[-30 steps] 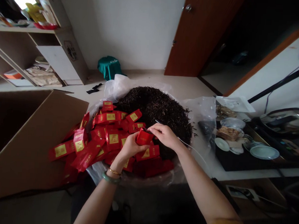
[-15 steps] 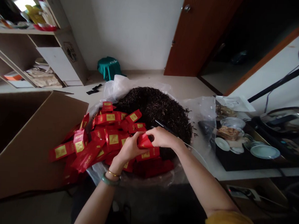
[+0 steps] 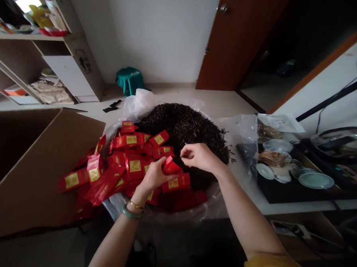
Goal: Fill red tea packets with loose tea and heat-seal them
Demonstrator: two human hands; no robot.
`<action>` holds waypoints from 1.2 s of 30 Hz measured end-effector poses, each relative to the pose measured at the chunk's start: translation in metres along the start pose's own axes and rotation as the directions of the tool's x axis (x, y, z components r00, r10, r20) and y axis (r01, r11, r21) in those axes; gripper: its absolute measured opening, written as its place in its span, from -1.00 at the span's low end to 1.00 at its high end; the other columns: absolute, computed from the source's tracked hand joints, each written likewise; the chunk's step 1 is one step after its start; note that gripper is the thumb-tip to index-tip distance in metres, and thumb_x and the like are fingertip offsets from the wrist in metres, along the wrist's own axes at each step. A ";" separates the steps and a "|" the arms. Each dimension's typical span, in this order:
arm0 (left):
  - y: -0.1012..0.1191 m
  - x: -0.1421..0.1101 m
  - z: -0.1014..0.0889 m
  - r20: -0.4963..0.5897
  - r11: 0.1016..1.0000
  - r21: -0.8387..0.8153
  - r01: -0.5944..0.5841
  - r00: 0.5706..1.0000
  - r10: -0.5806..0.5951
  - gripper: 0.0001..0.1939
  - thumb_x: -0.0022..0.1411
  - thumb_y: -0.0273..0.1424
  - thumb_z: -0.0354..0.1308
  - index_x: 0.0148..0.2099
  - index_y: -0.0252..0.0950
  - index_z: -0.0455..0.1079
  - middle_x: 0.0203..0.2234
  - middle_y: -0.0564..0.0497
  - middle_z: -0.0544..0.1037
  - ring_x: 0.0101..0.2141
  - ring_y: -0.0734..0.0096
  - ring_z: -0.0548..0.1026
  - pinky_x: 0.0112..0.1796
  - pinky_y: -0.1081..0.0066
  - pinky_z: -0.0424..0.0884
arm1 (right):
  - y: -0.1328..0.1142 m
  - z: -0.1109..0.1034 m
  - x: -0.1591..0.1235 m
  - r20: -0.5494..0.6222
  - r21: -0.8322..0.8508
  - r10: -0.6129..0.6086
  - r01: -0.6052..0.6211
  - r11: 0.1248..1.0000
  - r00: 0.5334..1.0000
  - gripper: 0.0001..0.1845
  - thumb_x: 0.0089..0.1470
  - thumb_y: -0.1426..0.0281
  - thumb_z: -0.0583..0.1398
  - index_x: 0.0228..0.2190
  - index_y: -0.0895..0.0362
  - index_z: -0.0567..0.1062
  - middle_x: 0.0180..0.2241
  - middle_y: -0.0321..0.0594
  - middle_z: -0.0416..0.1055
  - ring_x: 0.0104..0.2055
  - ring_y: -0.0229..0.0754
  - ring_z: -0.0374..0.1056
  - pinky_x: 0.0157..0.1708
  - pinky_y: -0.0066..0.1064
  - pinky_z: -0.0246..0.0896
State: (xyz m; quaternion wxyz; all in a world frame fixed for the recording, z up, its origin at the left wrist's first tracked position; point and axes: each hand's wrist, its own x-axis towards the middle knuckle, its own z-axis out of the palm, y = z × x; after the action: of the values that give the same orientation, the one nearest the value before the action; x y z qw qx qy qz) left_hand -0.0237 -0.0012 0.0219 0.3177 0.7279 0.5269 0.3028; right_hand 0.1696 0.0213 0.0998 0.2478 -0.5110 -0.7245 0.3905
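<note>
Pale wall (image 3: 162,41) behind them, many red packets (image 3: 134,164) lie on plastic sheeting (image 3: 246,133) beside a broad, loose heap of dark, leaf-like shreds (image 3: 193,126), so work looks only part done. Above the packets, the left hand (image 3: 154,175) grips one red pouch (image 3: 170,167); the right hand (image 3: 200,156) curls just beside it, though whether it grasps anything I cannot tell.

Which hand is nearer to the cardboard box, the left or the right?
Left. The left hand is right of the cardboard box; the right hand is farther right.
</note>
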 end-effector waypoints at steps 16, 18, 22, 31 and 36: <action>0.000 -0.002 0.002 -0.162 0.948 -0.302 -0.098 0.985 0.051 -0.62 -0.11 -0.19 0.34 -0.32 -0.34 0.39 -0.54 0.10 0.47 -0.49 0.47 0.39 -0.42 0.53 0.32 | -0.023 0.011 -0.025 0.104 -0.305 -0.347 0.362 0.881 0.932 -0.71 0.00 0.34 0.27 -0.17 0.08 0.53 -0.17 -0.15 0.41 -0.17 -0.15 0.38 -0.15 -0.34 0.27; -0.002 -0.002 0.003 -0.157 0.950 -0.306 -0.070 0.987 0.022 -0.61 -0.15 -0.18 0.36 -0.37 -0.36 0.37 -0.58 0.11 0.43 -0.50 0.48 0.35 -0.44 0.54 0.30 | -0.023 0.017 -0.023 0.135 -0.376 -0.289 0.319 0.870 0.948 -0.68 -0.01 0.26 0.30 -0.19 0.10 0.54 -0.23 -0.15 0.42 -0.25 -0.16 0.37 -0.24 -0.36 0.25; -0.005 -0.002 0.007 -0.120 0.970 -0.244 -0.025 0.993 -0.005 -0.56 -0.27 -0.23 0.39 -0.35 -0.36 0.38 -0.61 0.15 0.39 -0.52 0.50 0.31 -0.48 0.56 0.25 | -0.023 0.022 -0.015 0.165 -0.458 -0.186 0.242 0.856 0.969 -0.72 -0.02 0.19 0.30 -0.33 0.13 0.56 -0.33 -0.19 0.40 -0.37 -0.22 0.34 -0.36 -0.42 0.16; -0.008 -0.004 0.011 -0.077 0.941 -0.338 0.003 0.997 -0.031 -0.53 -0.20 -0.20 0.36 -0.25 -0.38 0.40 -0.51 0.10 0.42 -0.46 0.46 0.34 -0.44 0.54 0.30 | -0.016 0.020 -0.014 0.062 -0.336 -0.229 0.236 0.912 0.971 -0.68 -0.06 0.32 0.33 -0.21 0.08 0.49 -0.25 -0.22 0.43 -0.23 -0.17 0.36 -0.23 -0.38 0.20; -0.012 -0.003 0.014 -0.103 0.921 -0.389 0.001 0.994 -0.045 -0.48 -0.23 -0.21 0.37 -0.21 -0.38 0.41 -0.48 0.08 0.44 -0.42 0.41 0.37 -0.39 0.49 0.35 | -0.013 0.023 -0.011 0.191 -0.302 -0.194 0.246 0.921 0.962 -0.79 0.02 0.28 0.28 -0.32 0.16 0.54 -0.34 -0.20 0.38 -0.35 -0.22 0.32 -0.34 -0.41 0.19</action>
State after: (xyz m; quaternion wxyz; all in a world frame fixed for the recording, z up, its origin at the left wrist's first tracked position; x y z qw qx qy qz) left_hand -0.0202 -0.0030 0.0036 0.4296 0.6264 0.4818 0.4370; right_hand 0.1490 0.0013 0.0977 0.1454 -0.4273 -0.8488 0.2753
